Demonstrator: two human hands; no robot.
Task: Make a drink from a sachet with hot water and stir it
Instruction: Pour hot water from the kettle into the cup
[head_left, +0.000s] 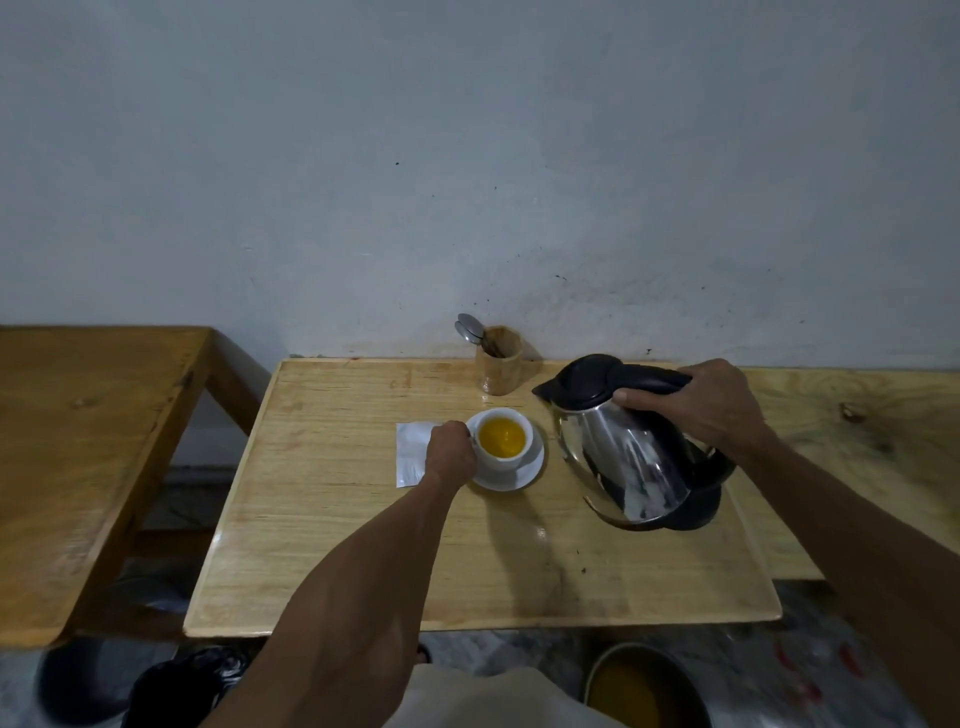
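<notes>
Kettle (631, 457) tilted beside cup (505, 439), yellow drink inside.
Right hand (714, 408) gripping kettle handle; left hand (451, 453) closed at cup side. Cup on saucer (522, 475), sachet (411, 460) flat just left, on table (337, 545).

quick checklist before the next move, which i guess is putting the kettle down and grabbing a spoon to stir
1. Cup filled: ok, orange liquid sits below the rim.
2. Cup steady: ok, it stands on its saucer with the left hand at its side.
3. Kettle secure: ok, right hand grips the black handle; kettle is tilted, spout toward the cup.
4. Pouring stopped: cannot tell, no stream visible.
5. Landing spot for the kettle: ok, bare table in front of it.
6. Spoon within reach: ok, it stands in the wooden holder behind the cup.
</notes>
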